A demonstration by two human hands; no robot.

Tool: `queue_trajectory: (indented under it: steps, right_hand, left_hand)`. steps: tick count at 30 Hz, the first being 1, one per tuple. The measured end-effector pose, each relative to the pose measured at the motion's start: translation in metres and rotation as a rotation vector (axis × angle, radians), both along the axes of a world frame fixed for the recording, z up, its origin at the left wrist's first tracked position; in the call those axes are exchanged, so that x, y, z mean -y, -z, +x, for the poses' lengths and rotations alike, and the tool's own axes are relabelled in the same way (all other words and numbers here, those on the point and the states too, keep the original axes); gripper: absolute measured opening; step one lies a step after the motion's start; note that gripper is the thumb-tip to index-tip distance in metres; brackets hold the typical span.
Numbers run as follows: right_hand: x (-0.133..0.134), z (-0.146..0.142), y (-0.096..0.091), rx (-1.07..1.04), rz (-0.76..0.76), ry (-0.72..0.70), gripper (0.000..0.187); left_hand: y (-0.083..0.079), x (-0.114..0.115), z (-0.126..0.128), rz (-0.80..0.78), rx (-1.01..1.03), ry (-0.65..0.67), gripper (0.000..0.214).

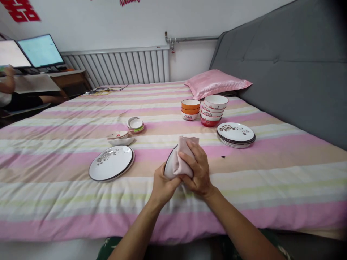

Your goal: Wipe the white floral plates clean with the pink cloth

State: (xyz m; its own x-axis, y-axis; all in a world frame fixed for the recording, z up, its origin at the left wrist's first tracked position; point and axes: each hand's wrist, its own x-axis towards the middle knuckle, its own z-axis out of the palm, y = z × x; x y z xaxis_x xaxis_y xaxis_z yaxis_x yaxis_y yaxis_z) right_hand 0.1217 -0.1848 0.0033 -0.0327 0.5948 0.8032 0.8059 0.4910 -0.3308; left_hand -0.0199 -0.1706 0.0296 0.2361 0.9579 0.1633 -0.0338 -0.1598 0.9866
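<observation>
A white plate with a dark rim [170, 167] is held tilted up over the near part of the bed. My left hand [164, 186] grips its left and lower edge, thumb on the face. Folded in my right hand [199, 169] is a pale pink cloth [184, 155], pressed against the plate's face and covering much of it. To the left lie stacked oval plates [111, 162] with a brown floral print. On the right sits another stack of floral plates [236, 133].
Behind are stacked orange and white bowls [190, 108], a taller bowl stack [214, 110], small dishes [135, 124] and boat-shaped dishes [119, 138]. A pink pillow [217, 82] lies near the grey headboard [284, 61]. A person [16, 94] sits by monitors [40, 50] at far left.
</observation>
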Motion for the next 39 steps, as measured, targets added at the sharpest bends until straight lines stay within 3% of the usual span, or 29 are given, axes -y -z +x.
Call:
queue_trajectory:
  steps: [2,5,13,17,21,27,32,39]
  right_hand:
    - [0.001,-0.002,0.002,-0.021,0.059,0.028,0.055]
    - [-0.002,-0.002,0.003,-0.109,0.097,0.074,0.058]
    - [-0.015,0.001,-0.002,-0.383,-0.044,0.118,0.048]
    - [-0.014,0.0,-0.002,-0.229,-0.034,0.056,0.05]
    - [-0.01,-0.011,-0.004,0.031,-0.013,-0.044,0.051]
    - [-0.008,-0.02,-0.01,0.188,-0.123,-0.049,0.047]
    - [-0.012,-0.01,-0.013,0.029,-0.018,-0.006,0.047]
    - [-0.025,0.002,-0.012,-0.4,0.001,-0.01,0.036]
  left_hand:
    - [-0.001,-0.002,-0.001,0.061,-0.048,0.017,0.03]
    - [0.002,-0.005,0.001,0.023,-0.071,0.103,0.019]
    - [0.006,-0.006,0.007,-0.082,-0.066,0.079,0.029]
    - [0.01,-0.008,0.006,-0.031,-0.084,0.092,0.024]
    - [0.013,-0.011,0.003,0.02,-0.126,0.023,0.014]
    - [0.011,-0.013,-0.001,0.073,-0.143,0.009,0.028]
    - [0.009,-0.009,0.003,0.034,-0.191,0.118,0.005]
    - [0.007,-0.008,0.003,0.012,-0.2,0.181,0.011]
